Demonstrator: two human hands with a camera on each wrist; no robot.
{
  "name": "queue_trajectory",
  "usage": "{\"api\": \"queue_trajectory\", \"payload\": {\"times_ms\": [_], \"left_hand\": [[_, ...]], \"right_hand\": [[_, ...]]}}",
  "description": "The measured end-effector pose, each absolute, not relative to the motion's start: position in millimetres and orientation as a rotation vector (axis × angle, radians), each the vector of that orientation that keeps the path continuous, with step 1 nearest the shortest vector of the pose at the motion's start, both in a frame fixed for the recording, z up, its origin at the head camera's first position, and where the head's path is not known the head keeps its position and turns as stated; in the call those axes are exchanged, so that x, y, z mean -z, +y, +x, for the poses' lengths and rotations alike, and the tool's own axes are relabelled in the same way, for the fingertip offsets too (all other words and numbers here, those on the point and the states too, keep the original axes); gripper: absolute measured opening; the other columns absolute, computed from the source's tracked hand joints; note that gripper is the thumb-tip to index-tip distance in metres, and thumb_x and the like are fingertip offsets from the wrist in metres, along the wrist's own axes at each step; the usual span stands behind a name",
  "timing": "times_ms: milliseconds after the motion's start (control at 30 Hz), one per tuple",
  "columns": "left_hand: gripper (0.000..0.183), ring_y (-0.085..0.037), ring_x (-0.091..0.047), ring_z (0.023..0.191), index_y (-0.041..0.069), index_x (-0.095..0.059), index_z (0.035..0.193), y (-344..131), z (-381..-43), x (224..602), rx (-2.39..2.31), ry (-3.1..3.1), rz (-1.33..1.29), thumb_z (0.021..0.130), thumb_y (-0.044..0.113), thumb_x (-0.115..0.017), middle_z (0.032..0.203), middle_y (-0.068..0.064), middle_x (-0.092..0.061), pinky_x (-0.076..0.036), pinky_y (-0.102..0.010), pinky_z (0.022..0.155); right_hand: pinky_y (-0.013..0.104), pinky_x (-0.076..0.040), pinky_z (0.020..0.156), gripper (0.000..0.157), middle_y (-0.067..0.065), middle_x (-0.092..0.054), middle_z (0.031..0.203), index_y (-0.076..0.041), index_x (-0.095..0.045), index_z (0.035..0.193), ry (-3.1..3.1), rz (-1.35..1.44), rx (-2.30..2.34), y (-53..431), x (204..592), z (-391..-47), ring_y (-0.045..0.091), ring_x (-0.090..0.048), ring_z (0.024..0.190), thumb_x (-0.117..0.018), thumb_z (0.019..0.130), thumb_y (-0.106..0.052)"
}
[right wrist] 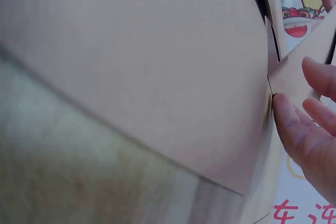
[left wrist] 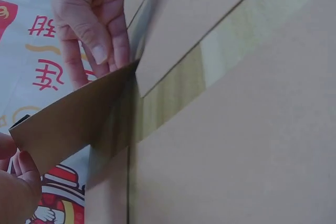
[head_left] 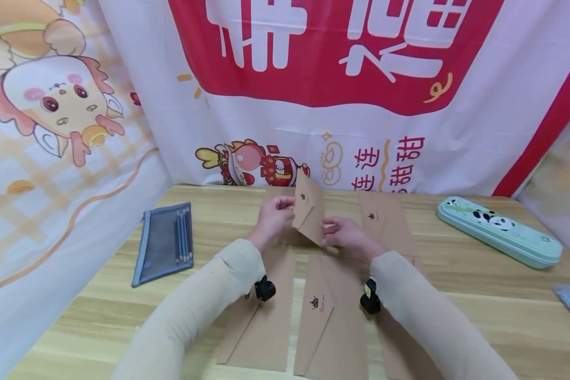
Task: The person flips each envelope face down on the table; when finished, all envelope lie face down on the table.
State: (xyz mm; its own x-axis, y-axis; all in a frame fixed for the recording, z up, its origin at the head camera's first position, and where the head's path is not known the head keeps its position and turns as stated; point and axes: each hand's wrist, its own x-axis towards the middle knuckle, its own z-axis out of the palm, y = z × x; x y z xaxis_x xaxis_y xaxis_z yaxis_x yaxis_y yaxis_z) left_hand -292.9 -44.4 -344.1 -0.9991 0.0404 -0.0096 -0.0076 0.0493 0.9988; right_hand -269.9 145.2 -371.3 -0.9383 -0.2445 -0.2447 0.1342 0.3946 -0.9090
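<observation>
A brown paper envelope (head_left: pixel 310 215) with a small black crown print stands tilted up off the table between my hands. My left hand (head_left: pixel 273 217) pinches its left edge, and the left wrist view shows thumb and fingertips on the paper's end (left wrist: pixel 39 145). On the opposite side, my right hand (head_left: pixel 349 235) touches the lower right edge with extended fingers. In the right wrist view the right thumb (right wrist: pixel 319 77) is apart from the index finger, which lies right at the envelope's corner (right wrist: pixel 286 80). Another brown envelope (head_left: pixel 285 237) lies flat beneath the raised one, partly hidden.
More envelopes lie flat: one at back right (head_left: pixel 389 224), and a front row with one in the middle (head_left: pixel 337 316) and one at left (head_left: pixel 266 327). A blue mesh pouch (head_left: pixel 159 243) with pencils is left; a panda pencil case (head_left: pixel 499 232) is right. Fabric hangs behind.
</observation>
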Motion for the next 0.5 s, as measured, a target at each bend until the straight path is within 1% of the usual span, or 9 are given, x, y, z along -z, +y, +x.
{"api": "queue_trajectory", "payload": {"times_ms": [167, 233, 400, 500], "left_hand": [[0.035, -0.022, -0.056, 0.105, -0.001, -0.058, 0.117, -41.3, -292.7, 334.0, -2.139, 2.209, 0.126, 0.083, -0.01, -0.056, 0.114, -0.015, -0.059, -0.05, -0.029, 0.091], [0.035, -0.023, -0.055, 0.107, -0.002, -0.057, 0.119, -37.9, -292.5, 331.3, -2.124, 2.206, 0.175, 0.084, -0.008, -0.056, 0.115, -0.016, -0.059, -0.05, -0.03, 0.092], [0.035, -0.025, -0.053, 0.112, -0.002, -0.055, 0.122, -25.4, -290.6, 328.7, -2.063, 2.253, 0.314, 0.087, -0.004, -0.055, 0.121, -0.018, -0.056, -0.047, -0.032, 0.095], [0.035, -0.024, -0.053, 0.112, 0.001, -0.055, 0.123, -18.3, -288.0, 328.6, -2.0, 2.328, 0.348, 0.089, -0.001, -0.055, 0.123, -0.015, -0.056, -0.047, -0.032, 0.095]], "right_hand": [[0.04, -0.041, 0.102, 0.066, 0.021, -0.048, 0.133, -0.002, -0.032, 0.141, 2.258, -0.128, 1.586, 142.5, 373.3, -270.9, 0.033, -0.048, 0.121, -0.061, 0.083, 0.003], [0.041, -0.04, 0.103, 0.067, 0.023, -0.047, 0.134, -0.001, -0.029, 0.142, 2.219, -0.155, 1.609, 142.5, 373.6, -271.0, 0.034, -0.047, 0.122, -0.059, 0.083, 0.005], [0.041, -0.04, 0.103, 0.072, 0.025, -0.044, 0.136, -0.001, -0.026, 0.143, 2.166, -0.159, 1.672, 143.1, 374.1, -268.6, 0.035, -0.044, 0.125, -0.06, 0.081, 0.008], [0.041, -0.04, 0.103, 0.075, 0.026, -0.042, 0.137, -0.001, -0.023, 0.145, 2.157, -0.152, 1.698, 143.9, 374.3, -266.0, 0.035, -0.044, 0.125, -0.061, 0.08, 0.007]]}}
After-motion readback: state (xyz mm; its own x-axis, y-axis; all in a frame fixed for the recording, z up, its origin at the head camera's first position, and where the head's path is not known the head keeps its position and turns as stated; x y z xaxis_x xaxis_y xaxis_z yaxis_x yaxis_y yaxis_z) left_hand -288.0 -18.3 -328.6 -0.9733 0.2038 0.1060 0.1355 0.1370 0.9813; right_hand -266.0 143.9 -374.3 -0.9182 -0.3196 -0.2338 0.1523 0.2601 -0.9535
